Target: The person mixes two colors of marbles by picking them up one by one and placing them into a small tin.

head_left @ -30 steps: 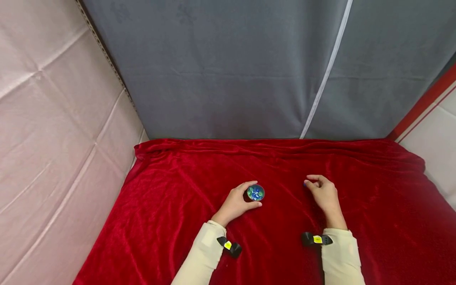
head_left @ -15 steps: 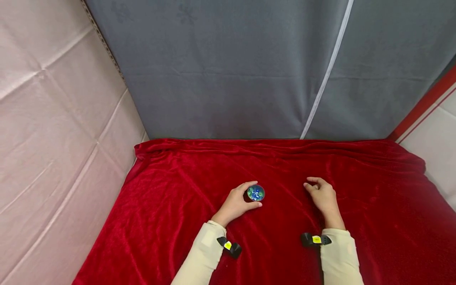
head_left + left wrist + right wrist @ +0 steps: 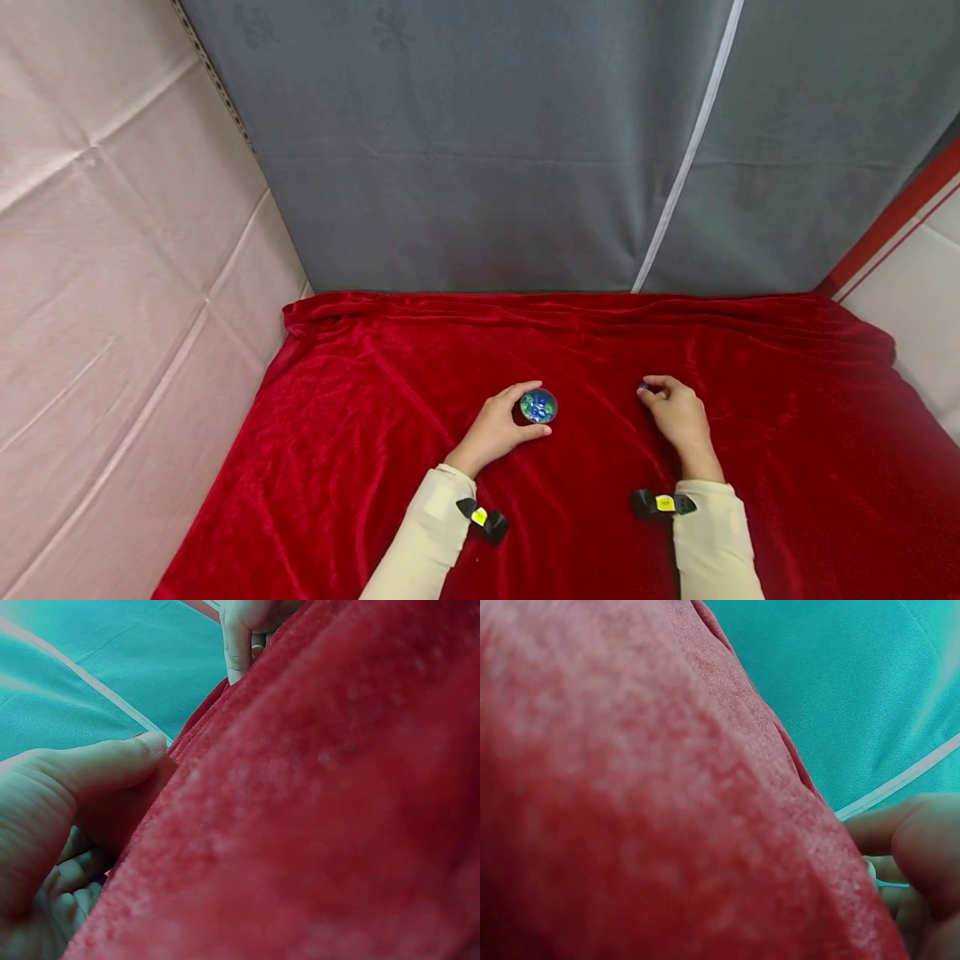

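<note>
My left hand (image 3: 495, 427) curves its thumb and fingers around a small round bowl (image 3: 556, 408) on the red cloth. Green and shiny blue shapes show inside the bowl; whether they are loose pieces or a pattern, I cannot tell. In the left wrist view, the thumb lies along the bowl's reddish-brown wall (image 3: 124, 814). To the right and apart from the bowl, my right hand (image 3: 681, 421) pinches a tiny dark-blue, bead-like piece (image 3: 643, 386) between thumb and forefinger. The right wrist view shows this hand (image 3: 930, 855) only partly, with the piece hidden.
Red velvet cloth (image 3: 420, 467) with folds covers the table. A grey curtain (image 3: 465, 167) with a white strip hangs behind it. Pale panels (image 3: 135, 292) stand on the left and at the right edge. Both wrists wear black camera bands (image 3: 480, 517).
My right hand has shifted very slightly left, its fingertips close together. The blue piece, out of sight half a second ago, shows again at them. My left hand and the bowl stay put.
</note>
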`<state>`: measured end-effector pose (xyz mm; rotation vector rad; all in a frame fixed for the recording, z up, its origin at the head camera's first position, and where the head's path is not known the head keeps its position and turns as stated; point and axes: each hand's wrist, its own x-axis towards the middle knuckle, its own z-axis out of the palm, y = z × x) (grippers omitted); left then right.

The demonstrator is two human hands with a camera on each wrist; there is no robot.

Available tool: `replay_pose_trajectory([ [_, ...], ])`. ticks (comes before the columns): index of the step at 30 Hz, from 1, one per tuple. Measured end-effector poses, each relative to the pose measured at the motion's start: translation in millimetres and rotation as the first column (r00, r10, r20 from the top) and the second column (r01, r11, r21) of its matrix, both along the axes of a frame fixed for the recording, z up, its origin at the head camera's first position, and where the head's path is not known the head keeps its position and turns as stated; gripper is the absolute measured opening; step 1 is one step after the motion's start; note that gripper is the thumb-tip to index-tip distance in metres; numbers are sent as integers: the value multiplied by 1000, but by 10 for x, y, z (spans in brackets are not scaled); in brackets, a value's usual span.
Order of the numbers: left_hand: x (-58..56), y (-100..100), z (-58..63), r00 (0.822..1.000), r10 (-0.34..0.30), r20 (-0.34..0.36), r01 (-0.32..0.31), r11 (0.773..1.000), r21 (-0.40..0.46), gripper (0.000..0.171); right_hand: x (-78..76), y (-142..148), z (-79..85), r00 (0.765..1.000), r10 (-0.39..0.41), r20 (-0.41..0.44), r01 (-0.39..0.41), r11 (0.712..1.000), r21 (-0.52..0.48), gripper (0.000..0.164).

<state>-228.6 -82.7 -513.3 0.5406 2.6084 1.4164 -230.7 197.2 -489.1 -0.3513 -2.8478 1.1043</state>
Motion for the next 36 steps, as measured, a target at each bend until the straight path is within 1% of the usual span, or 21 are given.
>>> replay_pose_trajectory([
  [7, -6, -3, 2, 1000, 3, 6, -3, 1000, -12, 68, 14, -9, 6, 1000, -11, 10, 10, 999, 49, 32],
  [16, -14, 1, -7, 1000, 12, 18, -12, 1000, -26, 68, 15, -14, 7, 1000, -19, 3, 18, 998, 64, 30],
  [24, -18, -4, 1, 1000, 9, 3, -9, 1000, -16, 68, 2, -30, 26, 999, -41, -5, 42, 998, 36, 30],
  [34, 15, 4, 43, 1000, 8, 0, -8, 1000, -3, 68, -5, -49, 31, 997, -54, -55, 53, 998, -29, 27],
  [36, 16, 9, 37, 1000, 7, 0, -7, 1000, -6, 68, 2, -59, 44, 997, -51, -59, 49, 998, -43, 27],
])
